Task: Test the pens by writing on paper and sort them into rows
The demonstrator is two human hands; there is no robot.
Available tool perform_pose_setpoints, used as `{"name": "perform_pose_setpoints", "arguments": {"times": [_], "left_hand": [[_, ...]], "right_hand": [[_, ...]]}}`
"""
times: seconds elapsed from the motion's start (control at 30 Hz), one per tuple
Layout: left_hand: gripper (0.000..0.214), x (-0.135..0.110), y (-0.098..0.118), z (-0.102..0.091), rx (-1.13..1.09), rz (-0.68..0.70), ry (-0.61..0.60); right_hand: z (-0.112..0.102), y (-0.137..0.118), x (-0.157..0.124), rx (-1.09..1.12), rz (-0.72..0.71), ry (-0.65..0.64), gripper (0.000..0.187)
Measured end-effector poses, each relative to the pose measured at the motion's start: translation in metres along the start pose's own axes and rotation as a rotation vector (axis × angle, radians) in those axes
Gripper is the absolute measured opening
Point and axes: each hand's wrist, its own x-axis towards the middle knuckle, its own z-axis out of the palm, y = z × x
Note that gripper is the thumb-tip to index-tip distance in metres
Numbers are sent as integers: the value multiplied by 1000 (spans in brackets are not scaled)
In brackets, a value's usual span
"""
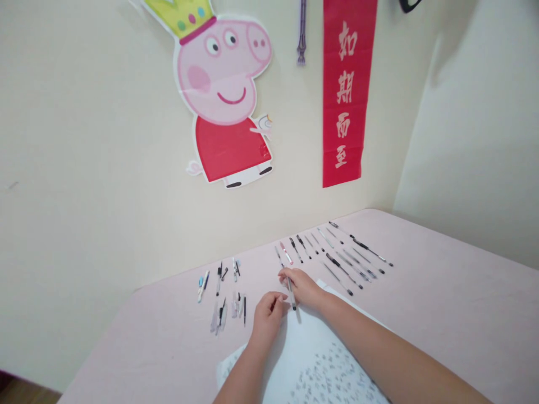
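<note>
A slim pen with a clear barrel and a dark end [291, 293] slants across the fingers of my right hand [304, 287], pinched between thumb and fingers above the paper. Close by on the left is my left hand [269, 312], its fingers curled in and thumb pressed to them; whatever they hold, if anything, is hidden. The left fingertips come near the pen's lower part, and I cannot tell if they touch it. Beneath both hands lies a white sheet of paper [303, 348] with rows of handwriting towards its lower part. A thin pen-like piece [278, 255] shows just beyond my right hand.
Several pens, such as a black one [339, 266] and a pink one [286, 252], lie in slanted rows at the right back. Small groups of pen parts [219, 317] lie on the left. The pink-covered table [168, 336] meets a wall with a pig cutout [231, 146] and red banner [343, 129].
</note>
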Motion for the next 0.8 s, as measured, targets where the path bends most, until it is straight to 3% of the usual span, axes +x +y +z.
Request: {"name": "perform_pose_setpoints", "arguments": {"times": [0.2, 0.5, 0.8], "left_hand": [[24, 1, 0, -2, 54, 47, -23], [27, 0, -11, 1, -195, -103, -12], [31, 3, -13, 0, -222, -112, 77]], "right_hand": [[-2, -3, -4, -89, -53, 0, 38], [-2, 3, -4, -183, -10, 76, 41], [-12, -9, -6, -215, 14, 53, 38]]}}
